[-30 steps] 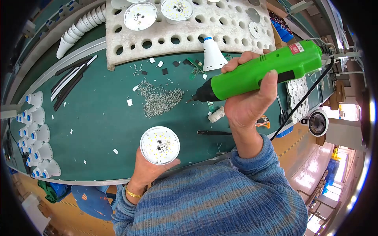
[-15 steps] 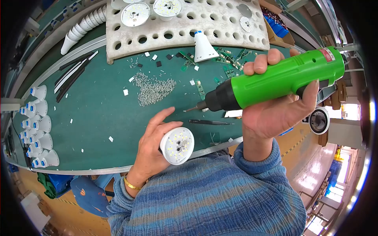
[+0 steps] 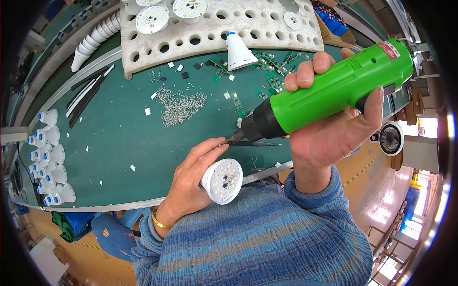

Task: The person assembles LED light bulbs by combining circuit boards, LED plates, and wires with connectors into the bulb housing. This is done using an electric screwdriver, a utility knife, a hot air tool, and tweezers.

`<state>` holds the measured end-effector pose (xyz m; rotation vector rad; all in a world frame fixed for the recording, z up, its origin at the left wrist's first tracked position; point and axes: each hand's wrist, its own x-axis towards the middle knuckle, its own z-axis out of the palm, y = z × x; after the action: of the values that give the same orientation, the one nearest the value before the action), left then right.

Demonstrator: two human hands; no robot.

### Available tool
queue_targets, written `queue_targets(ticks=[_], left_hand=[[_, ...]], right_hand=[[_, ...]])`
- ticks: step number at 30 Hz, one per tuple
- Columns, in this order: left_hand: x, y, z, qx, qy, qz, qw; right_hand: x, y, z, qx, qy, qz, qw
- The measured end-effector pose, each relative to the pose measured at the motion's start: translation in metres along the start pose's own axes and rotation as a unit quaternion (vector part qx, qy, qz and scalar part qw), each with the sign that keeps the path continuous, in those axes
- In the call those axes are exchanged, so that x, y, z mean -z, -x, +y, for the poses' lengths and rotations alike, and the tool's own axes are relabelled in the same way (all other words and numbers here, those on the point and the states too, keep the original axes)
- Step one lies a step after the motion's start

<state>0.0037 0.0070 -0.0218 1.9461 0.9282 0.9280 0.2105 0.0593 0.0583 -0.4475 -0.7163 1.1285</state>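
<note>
A blue striped knitted sweater (image 3: 248, 233) fills the nearest part of the view. Just beyond it, the left hand (image 3: 188, 183) wraps a white cup-shaped lamp body with a flat round face of yellow LEDs and black chips (image 3: 225, 181). The lamp's axis runs sideways from the palm, its face turned right and up toward the camera. This grip is closed around the lamp, while its foremost fingertips lie together at the driver's bit; whether they pinch a screw there cannot be told.

The right hand (image 3: 329, 138) closes around a thick green electric screwdriver with a black nose (image 3: 334, 93). Its long axis slants down to the left, so the bit ends at the left fingertips, beyond the lamp face and apart from it. The left hand is the nearer one to the lamp.

Behind the bit, a slim black pointed tool (image 3: 260, 143) lies on the green desk (image 3: 119, 152). Farther off are a heap of small silver screws (image 3: 181, 108), scattered green circuit strips (image 3: 274, 82), an upright white cone (image 3: 238, 55) and a pale holed foam board (image 3: 210, 46).
</note>
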Motion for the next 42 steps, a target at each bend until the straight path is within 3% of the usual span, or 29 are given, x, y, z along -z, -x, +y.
queue_targets(ticks=[33,36,42], left_hand=[[0.002,-0.003,-0.004,0.021,0.006,-0.006,1.0],[0.0,0.001,-0.006,0.048,0.021,0.005,0.999],[-0.006,0.014,-0.022,0.107,0.18,-0.017,0.978]], right_hand=[[0.01,-0.002,0.013,0.004,0.021,-0.06,0.998],[0.009,-0.003,0.008,0.006,0.014,-0.051,0.999],[0.004,-0.001,-0.007,-0.017,-0.055,-0.07,0.996]])
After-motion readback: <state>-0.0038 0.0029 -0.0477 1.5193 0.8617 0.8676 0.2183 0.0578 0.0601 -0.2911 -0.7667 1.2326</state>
